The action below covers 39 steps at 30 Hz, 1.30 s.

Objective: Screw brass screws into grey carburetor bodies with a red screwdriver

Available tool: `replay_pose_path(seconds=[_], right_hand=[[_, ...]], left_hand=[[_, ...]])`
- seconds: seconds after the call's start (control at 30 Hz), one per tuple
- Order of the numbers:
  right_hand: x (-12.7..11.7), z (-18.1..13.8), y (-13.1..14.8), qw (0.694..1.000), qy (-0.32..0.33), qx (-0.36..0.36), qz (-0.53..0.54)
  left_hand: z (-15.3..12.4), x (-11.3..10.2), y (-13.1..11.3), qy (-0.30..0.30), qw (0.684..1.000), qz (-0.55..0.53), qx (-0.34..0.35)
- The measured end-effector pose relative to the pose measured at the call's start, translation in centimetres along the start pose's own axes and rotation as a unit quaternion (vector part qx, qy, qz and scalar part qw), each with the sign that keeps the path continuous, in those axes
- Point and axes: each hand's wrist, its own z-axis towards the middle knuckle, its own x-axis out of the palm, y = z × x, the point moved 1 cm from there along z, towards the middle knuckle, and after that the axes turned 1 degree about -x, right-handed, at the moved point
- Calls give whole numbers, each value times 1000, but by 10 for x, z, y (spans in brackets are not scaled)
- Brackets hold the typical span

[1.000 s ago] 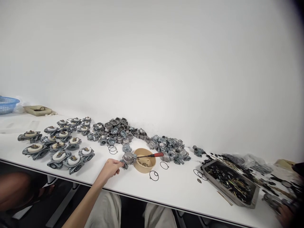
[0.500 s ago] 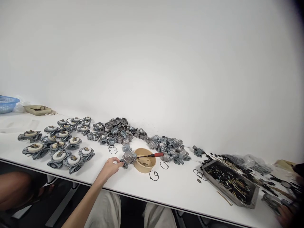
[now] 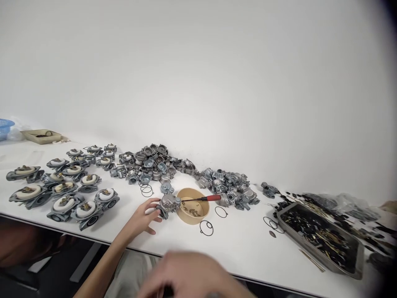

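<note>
My left hand (image 3: 143, 216) reaches across the white table and grips a grey metal carburetor body (image 3: 168, 203) with its fingertips. The body stands right against a tan bowl (image 3: 187, 219) that holds small brass parts. A red-handled screwdriver (image 3: 212, 198) lies across the bowl's rim. My right hand (image 3: 189, 275) is a large blur at the bottom middle, close to the camera and over the table's front edge. Whether it holds anything is not visible.
Two heaps of grey metal castings (image 3: 151, 163) (image 3: 231, 190) lie along the wall. Several assembled units with white discs (image 3: 62, 186) stand at the left. Black O-rings (image 3: 206, 228) lie by the bowl. A metal tray (image 3: 316, 251) of small dark parts sits at the right.
The view has shifted, so everything sits a little further left and higher. My right hand has come from the far right edge to the bottom middle. The left hand stays on the carburetor body.
</note>
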Motion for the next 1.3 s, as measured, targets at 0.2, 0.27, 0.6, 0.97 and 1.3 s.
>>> replay_pose_path(seconds=[0.2,0.27,0.6,0.97,1.3], right_hand=[[-84,11,-68,977,-159,62,-126],[-98,15,-87,984,-100,65,-134],[-95,23,-130,987,-49,41,-145],[-87,28,-135,979,-33,-20,-201],[-78,29,-117,946,-13,-14,-322]], left_hand=[[0,-3,-2,5,999,-38,-19],[1,-2,0,-9,999,-31,-21],[5,9,26,-72,997,12,-5],[-5,7,15,-124,992,-7,-3],[-11,3,14,-105,991,-82,6]])
